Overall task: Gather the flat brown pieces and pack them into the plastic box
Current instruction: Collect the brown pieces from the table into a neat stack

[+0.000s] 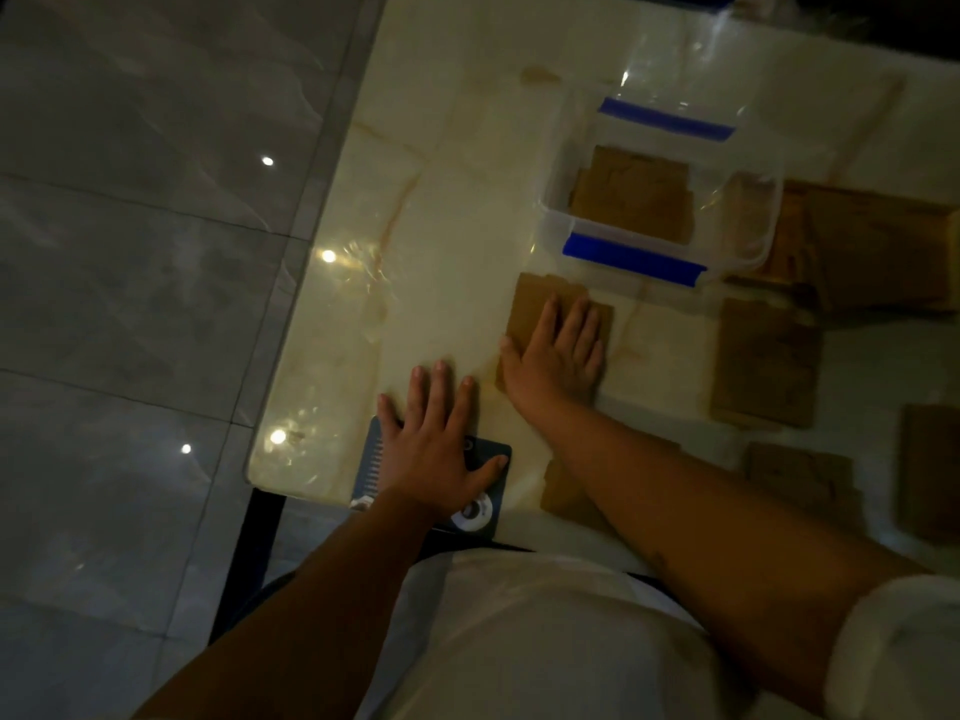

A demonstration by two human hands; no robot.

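A clear plastic box (556,200) with blue clips stands on the glossy marble table, and a flat brown piece (634,194) lies inside it. My right hand (558,356) lies flat, fingers spread, on a brown piece (532,304) just in front of the box. My left hand (441,439) rests palm down on a dark spiral notebook (493,504) at the table's near edge. More brown pieces lie to the right: one (766,361) beside my right hand, another (802,480) nearer me, and a third (563,491) partly under my right forearm.
A larger brown cardboard stack (872,246) sits right of the box. Another brown piece (930,470) lies at the far right edge. The table's left edge (311,283) drops to a grey tiled floor. The scene is dim.
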